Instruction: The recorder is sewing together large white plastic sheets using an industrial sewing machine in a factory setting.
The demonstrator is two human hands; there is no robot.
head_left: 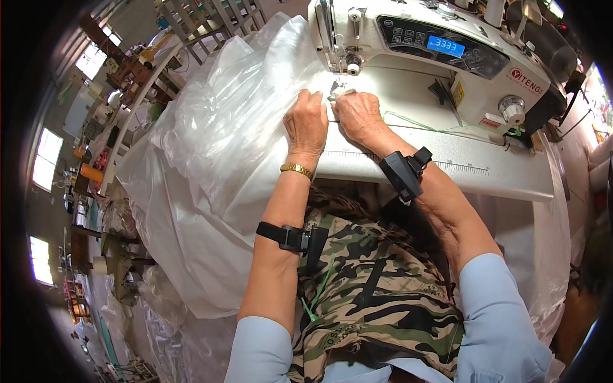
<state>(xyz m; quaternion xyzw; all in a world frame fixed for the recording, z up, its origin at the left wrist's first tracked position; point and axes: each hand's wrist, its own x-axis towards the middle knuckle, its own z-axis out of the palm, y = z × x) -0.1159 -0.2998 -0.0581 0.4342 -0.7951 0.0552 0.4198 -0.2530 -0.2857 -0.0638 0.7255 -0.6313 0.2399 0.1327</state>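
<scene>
The sewing machine (434,48) is white, with its needle and presser foot over a brightly lit bed. Just in front of the needle area, my left hand (306,124) has its fingers curled at the edge of a large white, translucent plastic sheet (217,108), gripping it. My right hand (359,116) is close beside it, fingers closed. A small greyish-beige edge of material (341,94) shows at its fingertips, but what the fingers hold is mostly hidden. Behind the right wrist, a green thread (415,120) lies loose across the machine bed.
The plastic sheet drapes over the left side of the machine table (447,163) and hangs down. A grey slatted chair (214,22) stands at the far left. A camouflage apron (383,274) covers my lap. A thread cone (495,11) stands behind the machine.
</scene>
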